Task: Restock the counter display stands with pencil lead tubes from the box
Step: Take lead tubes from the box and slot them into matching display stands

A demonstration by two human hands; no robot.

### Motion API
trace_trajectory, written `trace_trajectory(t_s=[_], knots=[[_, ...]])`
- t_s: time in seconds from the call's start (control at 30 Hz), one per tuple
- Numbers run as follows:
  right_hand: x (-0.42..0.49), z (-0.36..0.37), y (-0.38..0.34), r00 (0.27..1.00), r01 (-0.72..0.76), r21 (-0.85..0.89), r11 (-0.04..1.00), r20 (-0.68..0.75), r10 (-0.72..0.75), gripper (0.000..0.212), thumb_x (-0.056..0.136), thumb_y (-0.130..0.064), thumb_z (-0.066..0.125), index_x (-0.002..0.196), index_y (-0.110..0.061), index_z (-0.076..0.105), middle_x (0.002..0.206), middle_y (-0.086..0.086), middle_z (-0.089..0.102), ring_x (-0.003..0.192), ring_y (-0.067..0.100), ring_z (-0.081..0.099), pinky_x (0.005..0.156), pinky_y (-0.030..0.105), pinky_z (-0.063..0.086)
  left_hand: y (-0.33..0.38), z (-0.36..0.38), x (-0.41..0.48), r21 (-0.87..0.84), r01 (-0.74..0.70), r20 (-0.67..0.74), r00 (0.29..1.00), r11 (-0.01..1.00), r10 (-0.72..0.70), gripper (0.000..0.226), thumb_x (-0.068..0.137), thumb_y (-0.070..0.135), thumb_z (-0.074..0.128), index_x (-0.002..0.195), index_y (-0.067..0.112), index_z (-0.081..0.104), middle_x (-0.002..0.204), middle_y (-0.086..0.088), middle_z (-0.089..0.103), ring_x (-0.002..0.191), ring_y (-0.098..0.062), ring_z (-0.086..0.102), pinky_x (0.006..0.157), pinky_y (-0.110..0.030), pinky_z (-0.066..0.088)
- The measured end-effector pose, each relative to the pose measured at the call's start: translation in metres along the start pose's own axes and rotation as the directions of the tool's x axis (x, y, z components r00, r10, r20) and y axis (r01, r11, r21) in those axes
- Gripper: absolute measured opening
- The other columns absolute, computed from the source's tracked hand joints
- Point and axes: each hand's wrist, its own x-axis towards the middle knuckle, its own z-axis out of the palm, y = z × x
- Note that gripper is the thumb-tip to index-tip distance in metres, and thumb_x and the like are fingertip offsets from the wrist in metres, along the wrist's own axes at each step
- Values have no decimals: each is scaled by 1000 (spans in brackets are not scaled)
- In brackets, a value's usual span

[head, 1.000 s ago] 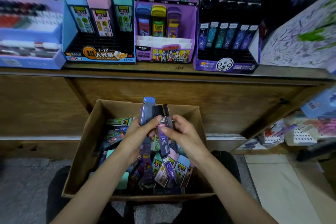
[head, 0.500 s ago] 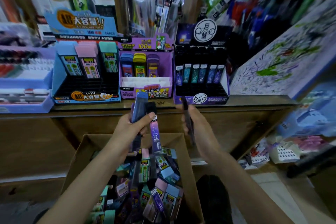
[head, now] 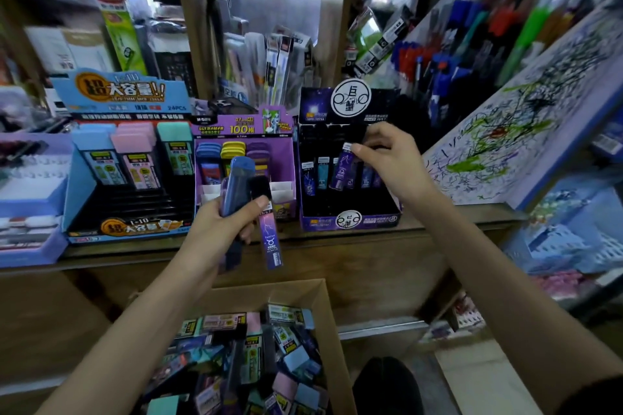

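Nearest, below the front edge of the counter [head: 438, 222], sat the cardboard box [head: 269, 293], heaped with loose lead tubes [head: 249, 354] in pink, teal and purple. Just short of the counter's front edge, the left hand [head: 219, 229] was curled round a small bundle. It held a blue-capped tube [head: 237, 185] pointing up and a slim purple tube [head: 271, 239] with a black cap, pinned under the thumb and hanging down past the counter's edge.

Farther on, over the counter's right half, the right hand [head: 394, 165] pinched the top of a purple lead tube [head: 342, 168] between thumb and forefinger (the other fingers bent loosely above it). That tube leaned slightly, its lower end among the row standing in the black-and-purple stand [head: 350, 221] on the counter. At the counter's middle stood a purple stand [head: 244, 131], and toward its left a blue stand [head: 124, 226] showing blue, pink and teal cases.
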Motion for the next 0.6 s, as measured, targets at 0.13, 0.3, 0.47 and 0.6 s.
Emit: trace_trajectory(t_s=[0.13, 0.3, 0.47, 0.6], knots=[[9, 21, 13, 998, 17, -117, 993, 62, -10, 13, 86, -13, 67, 92, -20, 57, 79, -9, 59, 75, 13, 63, 77, 27, 51, 0, -5, 1, -5, 6, -14, 1000, 1000, -6, 27, 74, 34, 69, 75, 12, 53, 44, 6, 41, 43, -8, 41, 47, -18, 41], [18, 27, 19, 996, 28, -152, 988, 84, -15, 18, 85, -14, 68, 102, -16, 63, 84, -4, 62, 68, 3, 59, 69, 10, 46, 1, -8, 2, -1, 9, -22, 1000, 1000, -9, 19, 81, 25, 66, 76, 12, 54, 43, 6, 41, 42, -7, 40, 46, -17, 41], [20, 29, 20, 996, 25, -152, 988, 94, -10, 22, 84, -10, 69, 105, -8, 65, 87, 1, 63, 70, 5, 58, 69, 12, 47, 2, -8, 1, 3, 14, -37, 999, 1000, -14, 17, 84, 23, 66, 77, 12, 55, 45, 6, 41, 43, -7, 41, 45, -17, 42], [22, 25, 17, 992, 32, -150, 988, 124, -13, 15, 83, -9, 69, 92, -20, 63, 79, -7, 64, 67, 3, 62, 59, 9, 45, 2, -8, 1, -31, 27, -47, 999, 999, -28, 15, 82, 21, 66, 82, 11, 55, 43, 8, 42, 41, -6, 40, 44, -17, 41]])
